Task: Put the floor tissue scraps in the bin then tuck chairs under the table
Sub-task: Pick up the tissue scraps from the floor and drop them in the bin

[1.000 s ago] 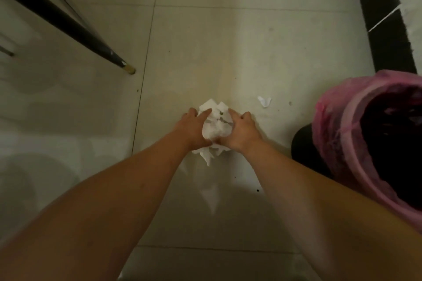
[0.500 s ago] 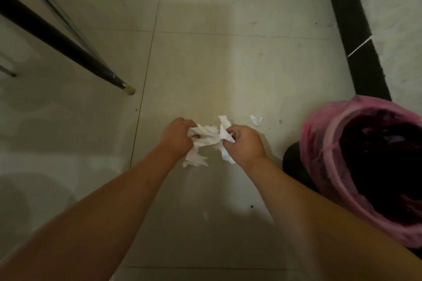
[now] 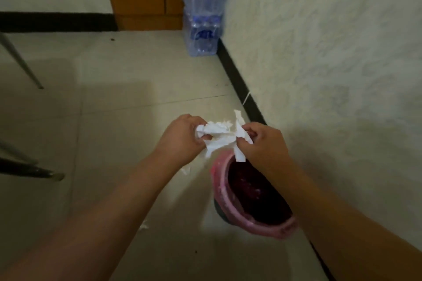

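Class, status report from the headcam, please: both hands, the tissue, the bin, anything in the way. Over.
Left hand and right hand both closed on the tissue wad. Wad above far rim of pink-lined bin. Path clear; small scraps on floor.

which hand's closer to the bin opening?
Right. The right hand sits just above the pink-lined bin; the left hand is off its left side.

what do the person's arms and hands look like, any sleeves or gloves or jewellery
Both arms are bare along all of their visible length: no sleeve edge shows anywhere in the frame. The left hand and right hand wear no gloves. No watch, bracelet or band shows at either wrist, and no ring can be made out on the fingers, though the picture is dim and slightly blurred.
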